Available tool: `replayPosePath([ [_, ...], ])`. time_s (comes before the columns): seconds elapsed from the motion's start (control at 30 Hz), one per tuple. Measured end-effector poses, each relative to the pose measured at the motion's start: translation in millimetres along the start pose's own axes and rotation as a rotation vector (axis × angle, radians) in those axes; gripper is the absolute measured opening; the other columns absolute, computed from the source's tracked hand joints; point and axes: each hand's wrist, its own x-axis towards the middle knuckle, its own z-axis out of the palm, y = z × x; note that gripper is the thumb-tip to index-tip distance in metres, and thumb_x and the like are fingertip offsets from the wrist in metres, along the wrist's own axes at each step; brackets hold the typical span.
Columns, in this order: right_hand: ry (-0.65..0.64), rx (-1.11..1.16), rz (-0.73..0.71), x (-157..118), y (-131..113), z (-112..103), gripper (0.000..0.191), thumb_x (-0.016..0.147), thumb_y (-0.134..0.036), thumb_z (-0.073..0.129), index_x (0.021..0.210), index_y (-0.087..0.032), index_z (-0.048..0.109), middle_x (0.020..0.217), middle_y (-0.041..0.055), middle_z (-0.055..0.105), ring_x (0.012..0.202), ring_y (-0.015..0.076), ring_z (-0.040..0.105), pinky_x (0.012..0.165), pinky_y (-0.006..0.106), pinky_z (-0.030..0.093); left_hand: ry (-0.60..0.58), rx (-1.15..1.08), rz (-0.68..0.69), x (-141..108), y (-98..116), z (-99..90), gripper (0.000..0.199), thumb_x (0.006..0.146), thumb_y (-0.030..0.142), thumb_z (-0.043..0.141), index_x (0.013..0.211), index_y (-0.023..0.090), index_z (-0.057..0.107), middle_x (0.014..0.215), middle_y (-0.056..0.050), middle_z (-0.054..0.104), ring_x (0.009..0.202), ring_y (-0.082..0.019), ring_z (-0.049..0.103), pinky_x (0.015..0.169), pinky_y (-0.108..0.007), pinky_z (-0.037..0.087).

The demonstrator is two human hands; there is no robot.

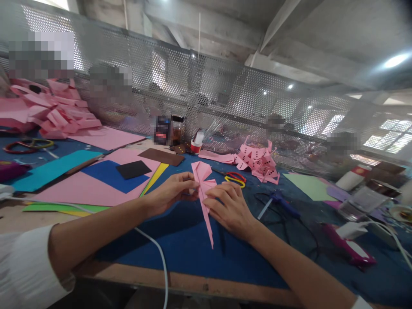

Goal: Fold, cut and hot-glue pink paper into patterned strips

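Note:
Between my two hands is a folded pink paper piece, fanned out at the top and narrowing to a long strip that points down toward me. My left hand pinches its left edge near the middle. From the other side, the curled fingers of my right hand grip its right edge and hide part of the folds. Just beyond my right hand lie scissors with red and yellow handles. A blue glue gun rests on the blue table mat to the right.
Coloured paper sheets lie at left, beside scissors and a pink paper heap. Dotted pink paper pieces sit at the back, near a red-and-white cup. A white cable crosses the front edge. A perforated screen stands behind.

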Motion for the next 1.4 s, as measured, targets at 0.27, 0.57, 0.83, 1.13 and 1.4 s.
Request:
replayPosePath([
  [0.27, 0.008, 0.009, -0.002, -0.1, -1.8, 0.6, 0.015, 0.098, -0.023, 0.058, 0.111, -0.023, 0.065, 0.115, 0.0053, 0.068, 0.111, 0.0204, 0.053, 0.110, 0.042, 0.033, 0.014, 0.047, -0.052, -3.3, 4.4, 4.8, 0.025, 0.079, 0.034, 0.077, 0.085, 0.020, 0.057, 0.076, 0.001, 0.067, 0.068, -0.014, 0.068, 0.073, -0.030, 0.056],
  [0.57, 0.040, 0.028, -0.008, -0.7, -1.7, 2.5, 0.015, 0.098, -0.023, 0.059, 0.112, -0.023, 0.064, 0.114, 0.0051, 0.069, 0.113, 0.0199, 0.054, 0.111, 0.042, 0.033, 0.026, 0.123, -0.042, -6.6, 8.5, 10.8, 0.026, 0.082, 0.037, 0.074, 0.087, 0.019, 0.055, 0.076, 0.001, 0.066, 0.068, -0.016, 0.067, 0.072, -0.034, 0.057],
  [0.83, 0.021, 0.019, -0.014, -0.3, -1.6, 2.5, 0.014, 0.098, -0.023, 0.059, 0.111, -0.022, 0.064, 0.114, 0.0045, 0.069, 0.112, 0.0196, 0.054, 0.111, 0.043, 0.033, 0.033, 0.160, -0.019, -6.7, 6.5, 10.5, 0.027, 0.084, 0.039, 0.071, 0.090, 0.018, 0.055, 0.079, 0.000, 0.065, 0.069, -0.015, 0.066, 0.071, -0.034, 0.058],
  [1.13, 0.009, 0.015, -0.010, 0.3, -1.4, 1.5, 0.016, 0.099, -0.025, 0.058, 0.113, -0.021, 0.064, 0.115, 0.0047, 0.069, 0.111, 0.0197, 0.054, 0.109, 0.042, 0.033, 0.052, 0.194, 0.009, -4.6, 6.9, 8.5, 0.025, 0.086, 0.038, 0.068, 0.090, 0.018, 0.052, 0.077, 0.001, 0.063, 0.069, -0.014, 0.067, 0.072, -0.034, 0.058],
  [1.4, 0.006, 0.007, -0.016, 0.4, -2.3, 2.4, 0.015, 0.099, -0.024, 0.059, 0.112, -0.020, 0.065, 0.113, 0.0050, 0.069, 0.111, 0.0200, 0.053, 0.110, 0.043, 0.033, 0.083, 0.224, -0.002, -6.1, 8.4, 12.3, 0.027, 0.085, 0.038, 0.068, 0.088, 0.019, 0.049, 0.075, 0.001, 0.064, 0.067, -0.015, 0.067, 0.070, -0.033, 0.058],
])
